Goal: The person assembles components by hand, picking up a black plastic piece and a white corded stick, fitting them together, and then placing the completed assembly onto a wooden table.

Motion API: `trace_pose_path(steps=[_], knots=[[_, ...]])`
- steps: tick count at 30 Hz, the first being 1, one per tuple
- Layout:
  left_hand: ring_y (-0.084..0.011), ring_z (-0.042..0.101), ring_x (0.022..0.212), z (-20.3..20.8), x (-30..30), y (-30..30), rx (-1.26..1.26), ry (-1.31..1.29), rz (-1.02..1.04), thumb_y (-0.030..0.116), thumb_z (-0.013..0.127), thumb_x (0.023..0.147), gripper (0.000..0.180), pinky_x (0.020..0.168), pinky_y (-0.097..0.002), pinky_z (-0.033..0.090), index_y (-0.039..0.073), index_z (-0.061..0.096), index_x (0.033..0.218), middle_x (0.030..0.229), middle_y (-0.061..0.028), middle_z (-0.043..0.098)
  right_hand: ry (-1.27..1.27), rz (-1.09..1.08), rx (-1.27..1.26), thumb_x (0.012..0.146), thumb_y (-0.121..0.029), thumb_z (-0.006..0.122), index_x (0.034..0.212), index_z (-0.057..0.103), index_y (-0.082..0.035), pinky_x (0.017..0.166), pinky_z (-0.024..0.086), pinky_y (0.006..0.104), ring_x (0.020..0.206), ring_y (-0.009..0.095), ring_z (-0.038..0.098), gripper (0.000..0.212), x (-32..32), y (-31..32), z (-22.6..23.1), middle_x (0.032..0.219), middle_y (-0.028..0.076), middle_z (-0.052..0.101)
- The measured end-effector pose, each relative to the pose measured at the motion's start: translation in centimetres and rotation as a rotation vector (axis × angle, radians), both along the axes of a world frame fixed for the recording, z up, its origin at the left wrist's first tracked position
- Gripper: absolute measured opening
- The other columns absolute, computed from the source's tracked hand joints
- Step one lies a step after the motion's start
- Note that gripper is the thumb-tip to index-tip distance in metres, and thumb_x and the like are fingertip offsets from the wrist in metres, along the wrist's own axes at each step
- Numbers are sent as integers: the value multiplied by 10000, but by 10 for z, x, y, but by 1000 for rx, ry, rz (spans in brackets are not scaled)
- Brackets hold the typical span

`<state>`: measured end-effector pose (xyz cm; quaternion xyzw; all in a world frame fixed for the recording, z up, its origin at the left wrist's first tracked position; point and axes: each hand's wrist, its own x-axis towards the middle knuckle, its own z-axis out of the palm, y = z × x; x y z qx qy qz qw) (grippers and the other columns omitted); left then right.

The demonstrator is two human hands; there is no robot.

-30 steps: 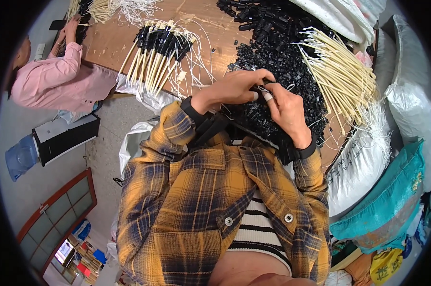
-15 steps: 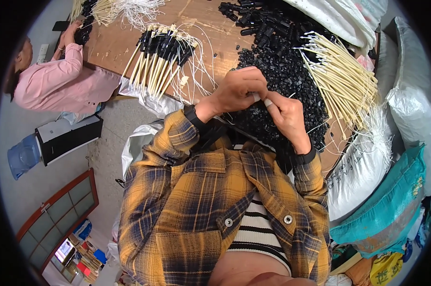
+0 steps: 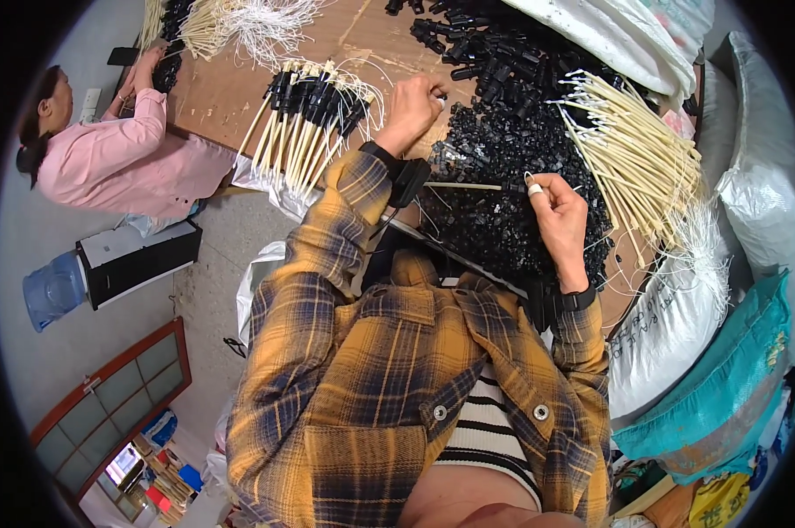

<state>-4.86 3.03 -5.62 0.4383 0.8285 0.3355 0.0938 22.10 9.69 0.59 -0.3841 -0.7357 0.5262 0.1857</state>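
Observation:
My right hand [image 3: 561, 220] is closed, thumb and fingers pinching the end of a thin cream tube [image 3: 463, 186]. A black fitting sits on the tube at the fingertips, and the tube points left over a heap of small black plastic pieces [image 3: 476, 224]. My left hand [image 3: 412, 107] is over the table beyond the tube, its fingers curled together. Whether it pinches anything is too small to tell. White wrapping shows on a finger of each hand. Left of my left hand lies a bundle of cream tubes with black fittings and white wires [image 3: 305, 119].
Larger black fittings [image 3: 490, 62] are piled at the back. Bare-ended cream tubes with white wires [image 3: 630, 158] lie to the right, beside white sacks [image 3: 670, 352] and a teal sack [image 3: 714, 387]. A co-worker in a pink top [image 3: 107, 158] handles things at the table's far left.
My hands were together over the black pieces. Now they are apart: the left has moved up and away, the right slightly right, with the tube and black fitting now showing.

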Motion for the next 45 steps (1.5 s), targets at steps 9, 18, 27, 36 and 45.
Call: trace_pose_path(steps=[9,18,27,36,45], knots=[[-170,621,770,63,124,-19,503,-298,-459,-56,623,701,276,690,-280,507,99,696,918,909,-42,665,209,-27,-251,840,9,560,855,660,7,518,333,189,587,6,422,101,-17,0,-11,649,-66,544],[8,504,674,66,127,-30,392,-755,-102,-48,643,766,230,598,-165,428,24,687,979,787,57,596,9,-71,357,842,-101,634,868,655,-72,482,430,297,484,191,545,44,-16,-18,-1,656,69,600],[-16,542,672,60,116,-29,332,-657,-131,-47,647,744,117,625,-161,442,11,685,838,807,16,615,115,1,653,832,-86,635,919,653,-99,507,473,333,575,263,623,89,-19,-26,9,728,82,647],[-182,627,785,71,98,-22,476,-58,-315,-21,670,636,221,667,-279,506,29,673,851,935,-84,638,-154,45,402,821,-157,730,894,682,-63,458,356,240,506,47,432,128,-8,-11,20,594,-8,523],[-278,666,792,68,85,-36,86,8,-537,67,693,687,341,659,-339,538,87,671,1027,889,-105,687,142,308,662,810,-32,628,1044,711,-121,514,468,294,578,182,625,264,3,-3,24,789,86,680]])
